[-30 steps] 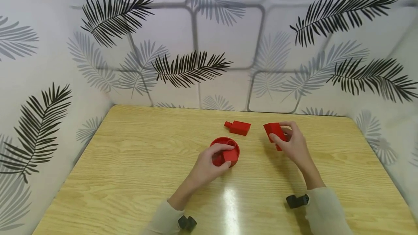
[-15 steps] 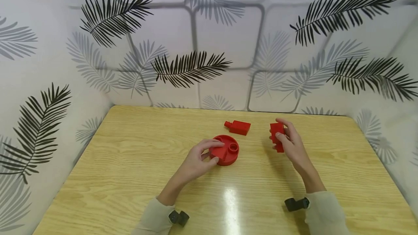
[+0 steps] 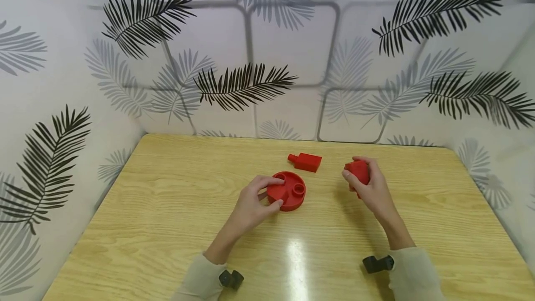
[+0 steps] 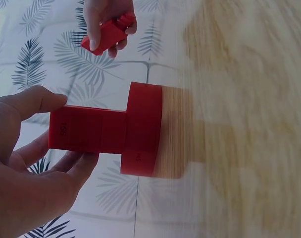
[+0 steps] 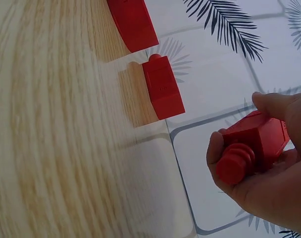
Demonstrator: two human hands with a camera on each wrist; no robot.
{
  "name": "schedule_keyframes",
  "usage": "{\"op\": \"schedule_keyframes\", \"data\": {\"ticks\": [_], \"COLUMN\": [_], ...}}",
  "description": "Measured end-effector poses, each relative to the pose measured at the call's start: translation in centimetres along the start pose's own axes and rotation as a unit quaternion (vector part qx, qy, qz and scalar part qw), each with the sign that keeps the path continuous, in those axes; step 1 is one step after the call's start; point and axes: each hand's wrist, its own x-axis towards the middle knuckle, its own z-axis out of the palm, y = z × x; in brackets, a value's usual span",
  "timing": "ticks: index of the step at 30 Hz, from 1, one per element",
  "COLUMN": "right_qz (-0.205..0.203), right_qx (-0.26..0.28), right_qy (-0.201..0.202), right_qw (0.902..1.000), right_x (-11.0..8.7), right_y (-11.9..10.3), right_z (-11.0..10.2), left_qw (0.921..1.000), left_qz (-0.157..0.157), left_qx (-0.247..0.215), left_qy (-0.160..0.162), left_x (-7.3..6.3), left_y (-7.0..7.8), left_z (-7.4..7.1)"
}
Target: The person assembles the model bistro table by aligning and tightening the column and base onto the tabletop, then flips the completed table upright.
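Note:
A round red base (image 3: 296,204) with ring-shaped sockets sits on the table in front of the person. My left hand (image 3: 250,204) pinches a red block (image 4: 88,130) between thumb and fingers; it stands upright on the base's left part, its lower end hidden inside the rim. Off to the right, my right hand (image 3: 378,194) grips a red bottle-shaped piece (image 5: 262,136) above the table. Its ridged round neck (image 5: 234,163) points out past the fingers in the right wrist view. Behind the base, a similar red bottle-shaped piece (image 3: 308,162) lies on its side, neck to the left.
The wood-grain table (image 3: 175,175) runs back to a wall (image 3: 288,115) printed with leaves. Black camera mounts (image 3: 231,279) sit at both wrists, and the sleeves are light coloured.
The left hand has shifted left with its block, from the base's right front to its left part, uncovering a socket. The right hand has turned its bottle-shaped piece about.

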Motion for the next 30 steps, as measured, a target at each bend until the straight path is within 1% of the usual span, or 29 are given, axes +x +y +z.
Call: {"op": "schedule_keyframes", "data": {"ticks": [3, 6, 9, 14, 18, 23, 27, 30], "right_qz": [-0.04, -0.065, -0.078, -0.097, -0.084, -0.059, -0.058, -0.059], "right_qx": [-0.01, -0.009, -0.007, -0.014, -0.006, 0.038, 0.058, 0.063], "right_qy": [0.006, 0.02, 0.032, 0.03, 0.029, 0.026, 0.02, 0.019], "right_qw": [0.9991, 0.9977, 0.9964, 0.9948, 0.9961, 0.9972, 0.9964, 0.996], "right_x": [0.0, -0.1, -0.2, -0.5, -0.9, -1.3, -1.5, -1.6], "right_y": [0.0, 0.0, -0.2, -0.6, -0.9, -1.3, -1.4, -1.4], "right_z": [0.1, 0.1, 0.0, -0.2, -0.3, 0.1, 0.7, 1.0], "left_qw": [1.0, 0.9999, 0.9997, 0.9994, 0.9993, 0.9993, 0.999, 0.9985], "left_qz": [0.001, -0.002, -0.007, -0.012, -0.016, -0.009, -0.003, 0.0], "left_qx": [-0.004, -0.013, -0.021, -0.027, -0.026, -0.024, -0.013, -0.009], "left_qy": [0.005, 0.007, 0.009, 0.016, 0.021, 0.025, 0.041, 0.054], "left_x": [0.0, 0.1, 0.3, 0.4, 0.5, 0.4, 0.2, 0.1], "left_y": [-0.1, -0.2, -0.2, -0.4, -0.3, -0.3, -0.6, -0.7], "left_z": [-0.3, -0.5, -0.6, -0.7, -0.7, -0.8, -1.0, -1.1]}}
